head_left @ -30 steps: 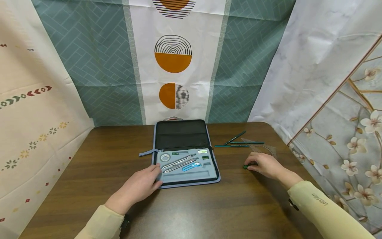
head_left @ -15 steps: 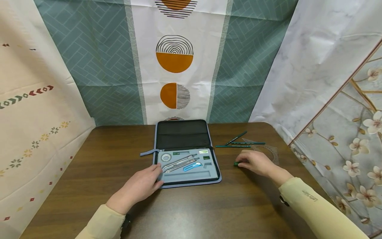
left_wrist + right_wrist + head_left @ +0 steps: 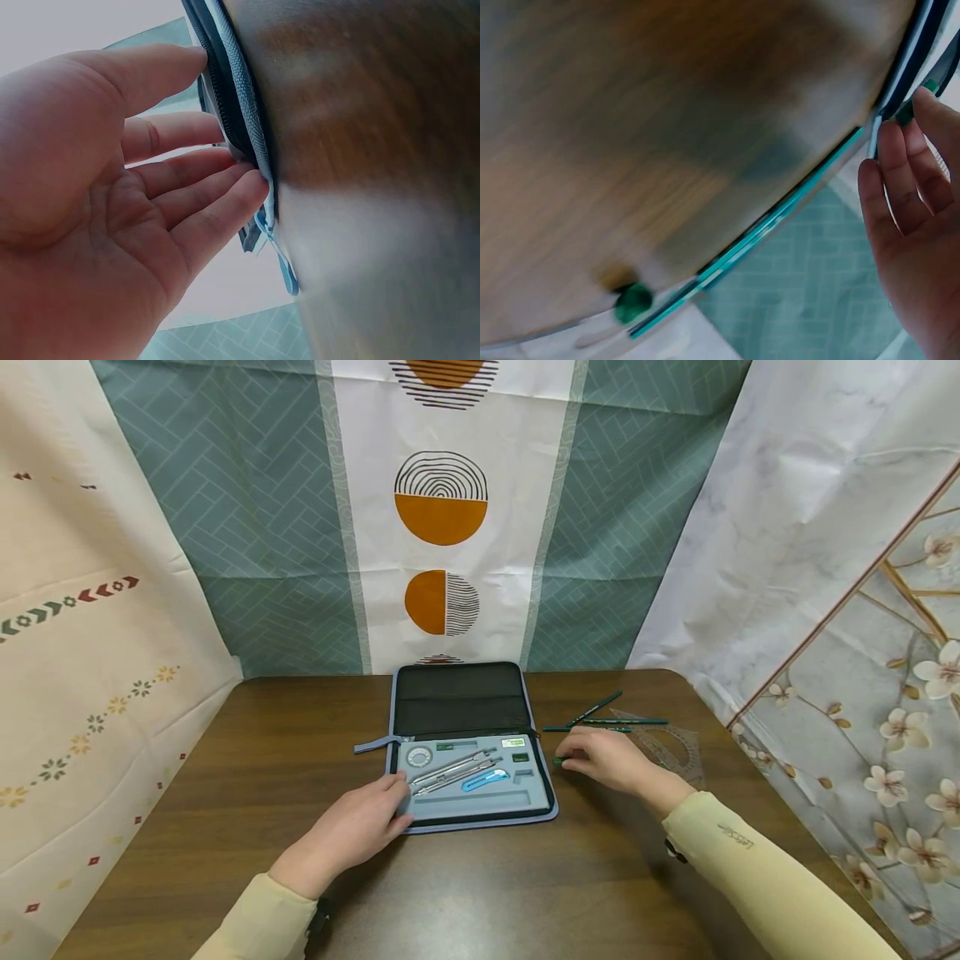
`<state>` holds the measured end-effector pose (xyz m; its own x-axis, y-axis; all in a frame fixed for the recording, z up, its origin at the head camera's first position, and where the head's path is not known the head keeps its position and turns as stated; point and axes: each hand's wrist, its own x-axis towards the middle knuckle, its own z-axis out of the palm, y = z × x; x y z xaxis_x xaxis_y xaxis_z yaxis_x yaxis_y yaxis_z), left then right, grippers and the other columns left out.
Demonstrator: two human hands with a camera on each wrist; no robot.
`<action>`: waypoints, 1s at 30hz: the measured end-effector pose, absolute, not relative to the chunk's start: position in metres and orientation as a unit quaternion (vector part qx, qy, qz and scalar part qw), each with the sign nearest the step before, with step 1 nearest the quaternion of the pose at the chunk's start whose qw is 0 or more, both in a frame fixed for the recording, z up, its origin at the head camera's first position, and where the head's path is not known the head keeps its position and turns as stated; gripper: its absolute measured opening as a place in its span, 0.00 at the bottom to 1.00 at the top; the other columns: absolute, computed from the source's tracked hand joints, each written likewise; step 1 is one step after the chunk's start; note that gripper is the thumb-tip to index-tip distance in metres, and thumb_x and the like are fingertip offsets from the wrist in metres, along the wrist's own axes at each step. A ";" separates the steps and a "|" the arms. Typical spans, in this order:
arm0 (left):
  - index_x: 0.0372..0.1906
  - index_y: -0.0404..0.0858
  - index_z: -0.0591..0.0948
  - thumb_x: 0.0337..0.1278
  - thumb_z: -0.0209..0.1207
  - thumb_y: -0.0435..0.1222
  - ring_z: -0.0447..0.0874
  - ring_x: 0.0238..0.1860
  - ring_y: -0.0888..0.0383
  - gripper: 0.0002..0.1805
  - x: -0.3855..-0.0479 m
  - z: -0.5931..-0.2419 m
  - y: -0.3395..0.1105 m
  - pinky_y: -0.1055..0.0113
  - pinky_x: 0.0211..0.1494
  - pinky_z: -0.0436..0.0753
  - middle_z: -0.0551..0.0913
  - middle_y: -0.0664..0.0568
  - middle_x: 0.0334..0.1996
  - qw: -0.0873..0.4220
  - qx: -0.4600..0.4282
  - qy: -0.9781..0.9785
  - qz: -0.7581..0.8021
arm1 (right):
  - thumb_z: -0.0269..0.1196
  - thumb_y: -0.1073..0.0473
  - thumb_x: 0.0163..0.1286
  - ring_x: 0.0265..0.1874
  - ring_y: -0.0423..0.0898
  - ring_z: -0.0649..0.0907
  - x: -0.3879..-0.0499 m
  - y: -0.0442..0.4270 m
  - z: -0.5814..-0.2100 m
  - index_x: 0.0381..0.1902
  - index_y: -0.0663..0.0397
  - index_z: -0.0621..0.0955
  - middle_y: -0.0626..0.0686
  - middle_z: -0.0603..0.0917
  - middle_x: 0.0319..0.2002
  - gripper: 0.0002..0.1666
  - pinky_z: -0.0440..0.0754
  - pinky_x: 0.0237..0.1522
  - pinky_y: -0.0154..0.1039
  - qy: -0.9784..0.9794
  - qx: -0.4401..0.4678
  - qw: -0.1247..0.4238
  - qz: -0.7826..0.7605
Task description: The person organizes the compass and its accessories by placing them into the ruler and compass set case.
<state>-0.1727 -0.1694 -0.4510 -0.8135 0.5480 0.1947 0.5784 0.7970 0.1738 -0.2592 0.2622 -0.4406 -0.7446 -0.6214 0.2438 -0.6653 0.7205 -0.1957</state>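
Observation:
In the head view, my left hand [image 3: 352, 831] rests at the near left corner of an open zip case [image 3: 480, 818]. Its thumb and fairly straight fingers touch the zipped rim [image 3: 240, 90] in the left wrist view. My right hand [image 3: 611, 760] pinches a small green piece [image 3: 905, 113] by the case's right edge; its kind is unclear, as the fingers partly cover it. A grey insert holds metal compasses [image 3: 453, 772], a blue utility knife [image 3: 485, 780], a round pale disc [image 3: 417, 757], an eraser [image 3: 513, 742] and a small dark green block [image 3: 520, 757].
Several dark green pencils [image 3: 630, 721] and a clear protractor [image 3: 686, 750] lie on the wooden table [image 3: 480, 893] behind and beside the right hand. Curtains [image 3: 442, 593] hang behind the table. A blurred green round thing [image 3: 634, 302] shows in the right wrist view.
My right hand has slid left across the table with the small green piece, up to the case's right edge. The left hand has stayed at the case's corner.

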 end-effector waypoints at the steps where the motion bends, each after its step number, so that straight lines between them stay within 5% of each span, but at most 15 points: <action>1: 0.50 0.34 0.84 0.70 0.75 0.38 0.88 0.63 0.39 0.15 -0.173 -0.451 -0.169 0.46 0.59 0.89 0.84 0.31 0.66 0.069 -0.298 -0.945 -0.113 | 0.77 0.59 0.73 0.38 0.38 0.85 -0.260 0.258 -0.440 0.48 0.43 0.92 0.40 0.87 0.44 0.08 0.85 0.41 0.44 -0.924 0.347 0.079 0.136; 19: 0.51 0.33 0.84 0.70 0.75 0.37 0.87 0.64 0.38 0.15 -0.175 -0.451 -0.168 0.45 0.61 0.88 0.84 0.31 0.65 0.073 -0.300 -0.944 -0.113 | 0.76 0.58 0.75 0.40 0.39 0.86 -0.274 0.188 -0.432 0.51 0.45 0.91 0.42 0.87 0.42 0.09 0.87 0.44 0.41 -0.928 0.342 0.072 0.132; 30: 0.53 0.32 0.84 0.71 0.75 0.38 0.87 0.65 0.38 0.16 -0.174 -0.451 -0.169 0.45 0.61 0.88 0.83 0.31 0.66 0.063 -0.296 -0.946 -0.115 | 0.77 0.60 0.74 0.36 0.40 0.82 -0.280 0.160 -0.432 0.40 0.43 0.85 0.42 0.83 0.38 0.09 0.83 0.40 0.40 -0.921 0.353 0.085 0.138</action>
